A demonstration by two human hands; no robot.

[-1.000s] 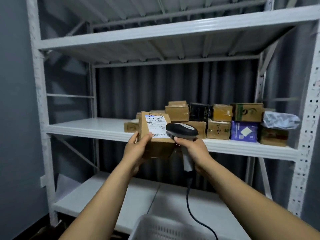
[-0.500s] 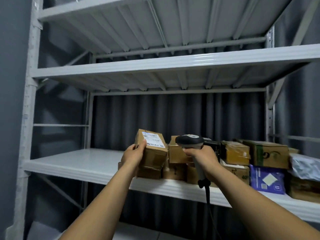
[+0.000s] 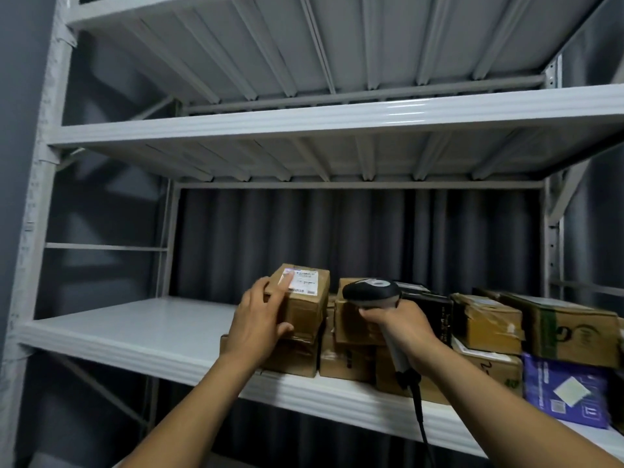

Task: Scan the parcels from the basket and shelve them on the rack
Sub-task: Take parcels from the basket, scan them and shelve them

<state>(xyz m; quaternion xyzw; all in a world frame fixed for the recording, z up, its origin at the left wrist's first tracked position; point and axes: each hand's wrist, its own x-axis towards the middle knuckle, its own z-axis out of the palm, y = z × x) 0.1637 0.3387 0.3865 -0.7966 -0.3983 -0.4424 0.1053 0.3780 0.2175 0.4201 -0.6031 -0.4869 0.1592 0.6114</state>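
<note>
**Parcel lands on the end stack**

Half a second ago the parcel was tilted in the air in a left-hand grip. It now stands level on a lower carton, and the fingers that wrapped it have straightened.

Nearest, both forearms reach in from 6 o'clock. The left hand lies against the parcel's near left face with its fingers fairly straight and spread. The forefinger reaches up onto the white label and the thumb touches the front face low down, so it presses rather than clasps.

At 3 o'clock of that hand, the right hand is curled tight round the handle of the scanner. The scanner's dark head points toward 9 o'clock, just beside the parcel without touching it, and its cable drops toward 6 o'clock.

The parcel tops the 9 o'clock end of a two-high row of cartons on the middle shelf of the rack. Toward 3 o'clock along the row come a black box, a green-printed carton and, below it, a purple pouch.

Behind hangs a dark pleated curtain. At 12 o'clock is the upper shelf.
</note>
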